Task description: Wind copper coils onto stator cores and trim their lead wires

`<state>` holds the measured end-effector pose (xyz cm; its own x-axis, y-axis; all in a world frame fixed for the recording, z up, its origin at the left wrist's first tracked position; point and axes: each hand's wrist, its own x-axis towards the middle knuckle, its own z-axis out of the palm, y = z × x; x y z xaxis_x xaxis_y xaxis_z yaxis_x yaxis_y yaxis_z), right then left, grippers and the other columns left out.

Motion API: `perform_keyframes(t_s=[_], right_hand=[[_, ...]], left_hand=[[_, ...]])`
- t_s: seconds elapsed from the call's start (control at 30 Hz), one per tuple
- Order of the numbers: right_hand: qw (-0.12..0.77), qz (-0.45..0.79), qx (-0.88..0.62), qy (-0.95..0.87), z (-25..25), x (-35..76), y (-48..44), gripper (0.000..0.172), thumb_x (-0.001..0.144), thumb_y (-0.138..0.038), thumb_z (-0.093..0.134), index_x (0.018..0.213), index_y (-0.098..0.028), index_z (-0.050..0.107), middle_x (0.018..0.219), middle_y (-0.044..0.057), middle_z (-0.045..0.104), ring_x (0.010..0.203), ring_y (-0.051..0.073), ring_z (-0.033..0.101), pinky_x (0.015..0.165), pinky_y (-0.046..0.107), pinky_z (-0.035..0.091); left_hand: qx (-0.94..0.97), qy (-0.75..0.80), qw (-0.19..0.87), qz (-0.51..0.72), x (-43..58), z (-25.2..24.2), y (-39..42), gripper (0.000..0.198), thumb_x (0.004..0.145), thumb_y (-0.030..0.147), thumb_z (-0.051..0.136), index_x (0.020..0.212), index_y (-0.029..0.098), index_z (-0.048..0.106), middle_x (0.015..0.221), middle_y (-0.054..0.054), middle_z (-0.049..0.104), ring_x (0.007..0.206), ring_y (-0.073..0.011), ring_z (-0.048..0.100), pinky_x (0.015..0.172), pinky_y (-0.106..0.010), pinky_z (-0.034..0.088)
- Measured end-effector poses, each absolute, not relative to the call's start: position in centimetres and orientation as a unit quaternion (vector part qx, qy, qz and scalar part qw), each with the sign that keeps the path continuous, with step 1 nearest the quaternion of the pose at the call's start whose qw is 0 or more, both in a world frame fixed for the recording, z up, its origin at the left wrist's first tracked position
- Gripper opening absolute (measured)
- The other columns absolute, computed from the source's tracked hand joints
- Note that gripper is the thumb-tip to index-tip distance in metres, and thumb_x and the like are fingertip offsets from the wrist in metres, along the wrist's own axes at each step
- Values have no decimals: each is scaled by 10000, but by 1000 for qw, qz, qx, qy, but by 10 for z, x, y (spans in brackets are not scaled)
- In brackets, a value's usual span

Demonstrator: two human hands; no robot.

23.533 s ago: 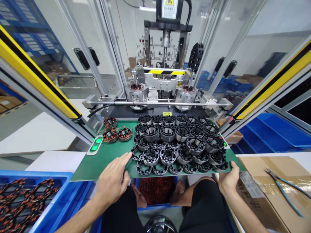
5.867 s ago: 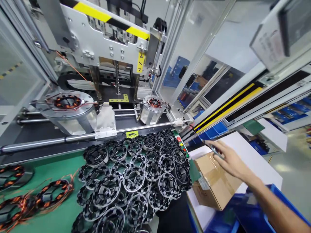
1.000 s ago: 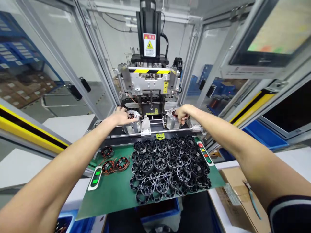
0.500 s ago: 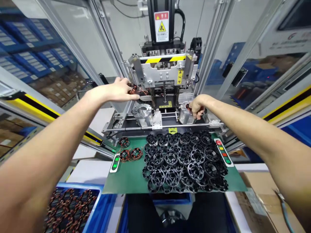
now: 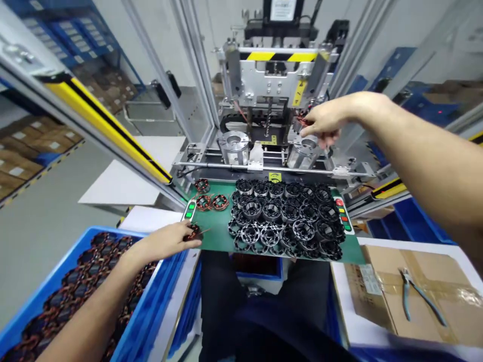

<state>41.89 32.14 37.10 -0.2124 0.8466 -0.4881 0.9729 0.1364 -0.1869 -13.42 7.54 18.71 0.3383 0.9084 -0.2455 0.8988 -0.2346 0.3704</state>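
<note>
My left hand (image 5: 172, 240) is closed around a copper-wound motor stator (image 5: 193, 232) at the left front edge of the green work surface (image 5: 215, 234). A loose wire sticks out from that stator. My right hand (image 5: 327, 120) grips another wound stator (image 5: 302, 119), raised above the right metal cylinder fixture (image 5: 304, 147). The left cylinder fixture (image 5: 234, 143) has an open ring top with no stator visible on it. Wound stators (image 5: 220, 202) lie at the left of the green surface. Stacked beside them are several rows of black, unwound stator cores (image 5: 271, 208).
A machine head (image 5: 277, 78) with striped tape hangs behind the fixtures. Button panels (image 5: 190, 210) flank the green surface. At lower left, a blue crate (image 5: 85, 236) holds many wound stators. Pliers (image 5: 406, 291) lie on a cardboard box (image 5: 381, 256) at right.
My left hand has carried its stator from beside the machine head down to the green surface's left edge. My right hand has lifted a stator up off the right fixture. The view has shifted.
</note>
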Motion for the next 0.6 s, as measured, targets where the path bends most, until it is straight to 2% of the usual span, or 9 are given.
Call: perform_keyframes(t_s=[0.03, 0.07, 0.13, 0.17, 0.23, 0.33, 0.43, 0.5, 0.6], right_hand=[[116, -222, 572, 781, 374, 399, 305, 1081, 1019, -778, 78, 812, 59, 730, 1036, 139, 823, 888, 164, 826, 716, 380, 469], [100, -211, 532, 814, 375, 373, 283, 1003, 1091, -800, 242, 889, 18, 787, 1029, 122, 842, 894, 164, 840, 751, 342, 502], [93, -209, 470, 852, 370, 313, 230, 556, 1114, -656, 747, 1128, -114, 873, 905, 57, 843, 800, 184, 841, 798, 312, 619], [100, -216, 440, 866, 364, 280, 202, 392, 1112, -535, 807, 1228, -166, 877, 821, 23, 816, 716, 183, 815, 786, 328, 650], [157, -224, 373, 887, 345, 217, 149, 242, 1132, -380, 740, 1262, -226, 875, 696, -19, 756, 601, 183, 752, 749, 350, 656], [272, -203, 283, 897, 305, 141, 95, 264, 1129, -386, 701, 1227, -219, 879, 776, 30, 819, 720, 231, 812, 746, 351, 637], [309, -115, 246, 911, 265, 99, 77, 286, 1077, -424, 762, 1230, -225, 899, 1154, 125, 903, 1037, 302, 878, 810, 351, 648], [314, -83, 253, 911, 244, 86, 80, 265, 1057, -354, 767, 1233, -210, 903, 1271, 157, 890, 1127, 318, 877, 865, 350, 656], [302, -59, 278, 910, 223, 78, 92, 251, 1038, -211, 725, 1206, -163, 905, 1257, 200, 884, 1163, 341, 873, 941, 381, 660]], left_hand=[[791, 559, 248, -4, -130, 178, 75, 574, 803, 847, 805, 661, 294, 749, 832, -80, 751, 882, -298, 759, 907, -386, 637], [797, 547, 257, -14, -126, 169, 77, 561, 856, 812, 777, 657, 289, 747, 825, -89, 739, 888, -302, 754, 916, -393, 625], [803, 540, 253, -15, -119, 154, 83, 537, 901, 761, 775, 667, 277, 763, 871, -99, 739, 865, -291, 736, 909, -399, 611], [805, 542, 243, -8, -117, 148, 86, 514, 907, 736, 790, 683, 273, 781, 917, -102, 749, 875, -285, 733, 908, -398, 610], [807, 550, 216, 14, -113, 140, 89, 445, 912, 682, 831, 742, 271, 831, 1047, -114, 770, 975, -297, 743, 946, -404, 618], [800, 573, 166, 62, -115, 133, 86, 307, 926, 575, 886, 894, 270, 895, 1329, -158, 755, 1285, -381, 697, 1083, -476, 624], [783, 598, 135, 108, -125, 129, 76, 191, 956, 440, 892, 1056, 278, 905, 1579, -173, 657, 1489, -450, 577, 1179, -581, 608], [773, 606, 131, 132, -133, 124, 67, 183, 981, 363, 865, 1147, 290, 890, 1646, -158, 613, 1539, -448, 545, 1218, -599, 597], [761, 611, 139, 168, -141, 113, 56, 301, 1010, 300, 813, 1310, 302, 845, 1651, -142, 599, 1562, -399, 558, 1266, -564, 587]])
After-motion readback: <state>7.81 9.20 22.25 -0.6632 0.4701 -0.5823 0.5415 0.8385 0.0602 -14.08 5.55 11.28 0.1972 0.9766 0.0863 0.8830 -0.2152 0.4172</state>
